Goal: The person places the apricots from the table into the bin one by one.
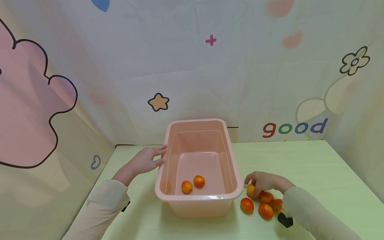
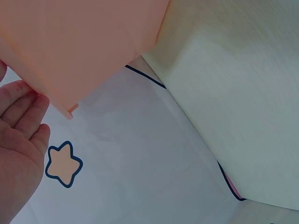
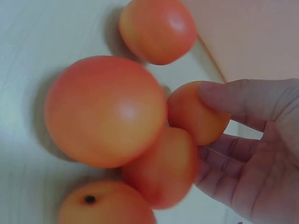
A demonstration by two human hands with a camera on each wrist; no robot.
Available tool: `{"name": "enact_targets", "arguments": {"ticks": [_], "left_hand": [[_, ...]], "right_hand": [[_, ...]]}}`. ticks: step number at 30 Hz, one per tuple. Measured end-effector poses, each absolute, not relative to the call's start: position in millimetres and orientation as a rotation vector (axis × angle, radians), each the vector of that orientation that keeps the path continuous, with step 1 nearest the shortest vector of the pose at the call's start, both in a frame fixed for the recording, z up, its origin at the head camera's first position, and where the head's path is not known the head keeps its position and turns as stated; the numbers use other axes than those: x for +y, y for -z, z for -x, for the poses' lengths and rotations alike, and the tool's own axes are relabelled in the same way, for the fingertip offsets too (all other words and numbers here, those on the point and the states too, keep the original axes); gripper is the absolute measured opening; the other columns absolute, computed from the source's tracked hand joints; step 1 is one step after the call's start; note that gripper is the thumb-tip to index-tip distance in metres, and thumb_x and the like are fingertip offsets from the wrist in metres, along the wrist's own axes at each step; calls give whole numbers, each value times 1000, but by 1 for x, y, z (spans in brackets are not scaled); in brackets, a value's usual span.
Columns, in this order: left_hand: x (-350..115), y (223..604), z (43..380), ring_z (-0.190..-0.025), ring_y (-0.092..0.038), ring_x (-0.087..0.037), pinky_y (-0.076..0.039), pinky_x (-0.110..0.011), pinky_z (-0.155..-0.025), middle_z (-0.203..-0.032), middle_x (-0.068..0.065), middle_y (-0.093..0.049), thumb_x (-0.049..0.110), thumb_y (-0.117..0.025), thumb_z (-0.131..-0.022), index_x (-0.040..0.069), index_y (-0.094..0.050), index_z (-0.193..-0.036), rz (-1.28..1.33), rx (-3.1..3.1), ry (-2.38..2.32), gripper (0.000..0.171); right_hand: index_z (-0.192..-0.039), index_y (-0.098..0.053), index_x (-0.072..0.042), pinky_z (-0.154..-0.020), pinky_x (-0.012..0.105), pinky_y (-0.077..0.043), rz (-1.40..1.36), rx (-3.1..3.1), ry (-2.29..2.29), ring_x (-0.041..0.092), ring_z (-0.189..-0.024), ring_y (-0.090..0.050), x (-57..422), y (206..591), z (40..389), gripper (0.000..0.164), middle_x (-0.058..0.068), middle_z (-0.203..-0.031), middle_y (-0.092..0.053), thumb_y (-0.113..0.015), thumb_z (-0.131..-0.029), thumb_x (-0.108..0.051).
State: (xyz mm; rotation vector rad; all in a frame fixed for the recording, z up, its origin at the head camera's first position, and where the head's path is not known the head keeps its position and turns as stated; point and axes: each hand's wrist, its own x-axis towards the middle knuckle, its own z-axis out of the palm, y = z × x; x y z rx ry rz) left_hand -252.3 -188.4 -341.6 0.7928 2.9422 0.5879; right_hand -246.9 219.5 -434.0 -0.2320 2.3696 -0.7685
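A deep pink plastic basin (image 1: 203, 206) stands in the middle of the table, with two orange-red fruits (image 1: 199, 181) lying on its floor near the front. At its left side my left hand (image 1: 150, 158) holds the rim; in the left wrist view, fingertips (image 2: 39, 102) lie along the underside of the rim. To the right of the basin, my right hand (image 1: 264, 181) pinches an orange fruit (image 3: 196, 112) between thumb and fingers. That fruit sits against a redder fruit (image 3: 161, 168) and a large-looking one (image 3: 106, 112) in the right wrist view.
Several loose fruits lie right of the basin, among them a red one (image 1: 247, 205) near its front corner and another (image 1: 265, 211) nearer the front. The pale green table (image 1: 288, 155) ends at a printed cloth backdrop (image 1: 192, 80) behind and at both sides.
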Motion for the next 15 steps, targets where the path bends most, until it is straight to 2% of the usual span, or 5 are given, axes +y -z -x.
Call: {"name": "enact_targets", "arguments": {"ticks": [5,15], "left_hand": [[-188,342,253,-117,-47,-29,-45,-37,-85,-136,-10,-41,25,-52,-88,2,-45,-128,-813,2947,-578,46],[-188,342,253,-104,-56,-26,-43,-30,-75,-136,-9,-41,26,-53,-88,3,-45,-128,-812,2956,-557,47]], "right_hand": [[-102,-58,-11,-79,41,-46,306,2437,741,19,-82,-50,222,421,248,40,4,-96,-56,-72,-65,-7],[-98,-58,-4,-73,34,-48,461,2472,785,19,-82,-50,227,389,252,32,4,-90,-57,-68,-68,0]]}}
